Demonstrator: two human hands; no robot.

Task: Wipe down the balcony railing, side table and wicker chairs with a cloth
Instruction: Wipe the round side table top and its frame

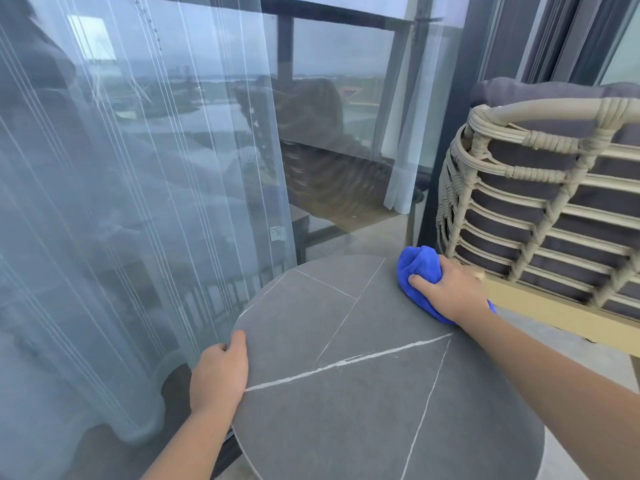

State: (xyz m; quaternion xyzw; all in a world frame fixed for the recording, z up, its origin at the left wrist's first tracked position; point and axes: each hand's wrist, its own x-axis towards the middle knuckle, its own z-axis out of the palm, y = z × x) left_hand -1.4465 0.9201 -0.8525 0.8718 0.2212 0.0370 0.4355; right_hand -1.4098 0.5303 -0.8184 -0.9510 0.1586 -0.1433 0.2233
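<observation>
- Round grey stone-look side table (363, 403) with thin white lines on its top sits closest, low in the view.
- Left hand (220, 374) holds the left edge of the side table. Its thumb lies on top and its other fingers curl under the rim, so it is gripping the table.
- Right hand (450, 294) rests at the far right edge of the table top. Its fingers are closed around a bunched bright blue cloth (420, 271) and press it down on the table.
- The blue cloth sticks out past the fingers toward the far side, and a bit of it shows behind the wrist.
- Beige wicker chair (540, 202) with dark grey cushions stands just beside the table on the right, close to the cloth.
- Thin white see-through curtain (138, 185) hangs behind glass on the left, next to the table.
- Dark balcony railing (329, 19) with glass panels runs across the top, far from both hands.
- Water and land show blurry beyond the glass.
</observation>
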